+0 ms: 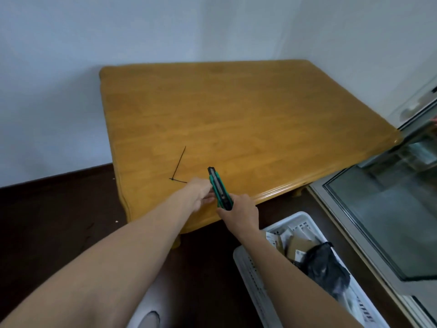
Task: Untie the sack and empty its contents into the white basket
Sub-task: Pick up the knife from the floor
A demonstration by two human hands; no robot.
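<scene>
Risk sits with the utility knife (218, 188): the right grip (238, 209) wraps its lower end while the left grip (201, 192) pinches its side, so an exposed blade, which I cannot make out, could nick those fingers. Black sack (327, 263) lies slumped in the white basket (250, 275) on the floor, at four o'clock from both grips, well apart. Black tie (179, 163) rests on the table (236, 114) at eleven o'clock.
</scene>
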